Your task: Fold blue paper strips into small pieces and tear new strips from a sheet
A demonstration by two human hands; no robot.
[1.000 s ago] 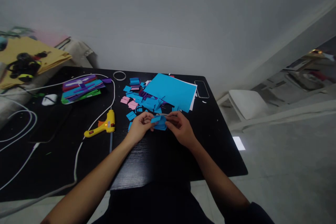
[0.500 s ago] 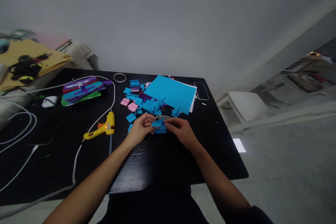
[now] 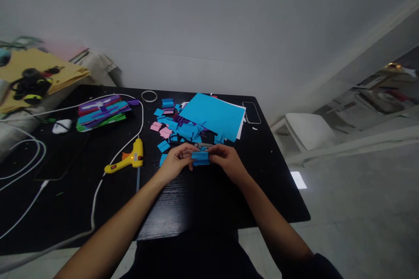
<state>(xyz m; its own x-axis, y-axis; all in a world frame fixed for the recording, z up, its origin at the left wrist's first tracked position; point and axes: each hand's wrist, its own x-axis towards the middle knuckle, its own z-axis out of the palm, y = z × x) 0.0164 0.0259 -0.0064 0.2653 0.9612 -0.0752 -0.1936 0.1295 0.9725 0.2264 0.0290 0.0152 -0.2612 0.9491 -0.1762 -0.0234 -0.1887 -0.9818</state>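
Between my two hands is a small folded piece of blue paper point(image 3: 200, 156), creased lengthwise. My left hand point(image 3: 178, 160) pinches its left end, and my right hand point(image 3: 226, 160) pinches the right end. Just beyond the fingers lies a pair of scissors point(image 3: 203, 144), its blades pointing right and its handles partly behind my left hand. A heap of cut blue paper pieces point(image 3: 186, 130) spreads past the hands, with pink paper pieces point(image 3: 165, 132) on its left side. A large blue sheet point(image 3: 216, 115) rests on white paper behind the heap.
A yellow hot glue gun point(image 3: 133, 157) lies left of my hands, its white cable point(image 3: 94, 200) running across the black table point(image 3: 268, 192). Farther left are a bundle of coloured paper strips point(image 3: 104, 113) and a white earbud case point(image 3: 62, 126). A clear phone case point(image 3: 252, 113) lies at the back right.
The blue paper between my hands has turned from a slant to level, facing me more squarely. My right fingers have shifted slightly right, onto its end.
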